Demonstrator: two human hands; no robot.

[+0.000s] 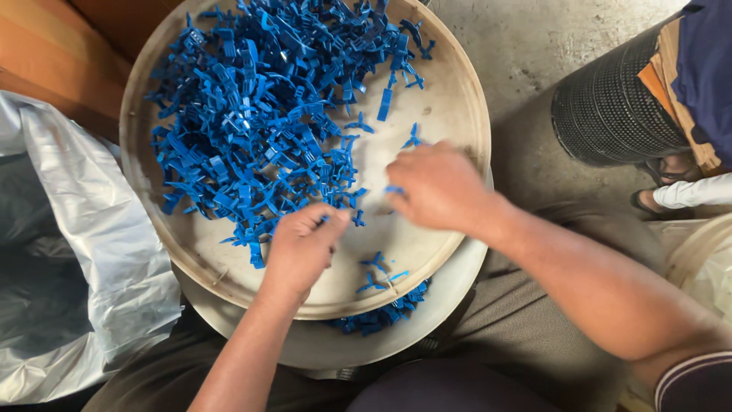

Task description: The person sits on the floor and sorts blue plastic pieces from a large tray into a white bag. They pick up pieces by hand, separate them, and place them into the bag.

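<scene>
On the round beige tray (450, 107) lies a big heap of small blue plastic pieces (252, 114), and both hands work at the near edge of this heap. The heap fills the far-left part of the tray, and the near-right part of the tray is mostly bare. The pieces are long and thin with small side branches, and they point in all directions, so the heap has no common long axis.

The left hand (301, 248) is over the near part of the tray. Its fingers (332, 221) are curled and pressed together, and a bit of blue shows at their tips, so they seem to pinch one piece; which way this piece points I cannot tell. The right hand (438, 187) is over the right part of the tray, back of the hand up, a little blurred. Its fingers are bent down, and one blue piece (394, 190) shows at their left edge, lying about across the tray.

A few loose pieces (377, 271) lie between the left hand and the near rim of the tray. Under the tray is a wider grey basin (457, 286), where more blue pieces (377, 314) lie just below the rim of the tray. Left of the tray is a silver plastic bag (84, 229). Right of the tray stands a black perforated cylinder (610, 114) on the concrete floor (526, 46).
</scene>
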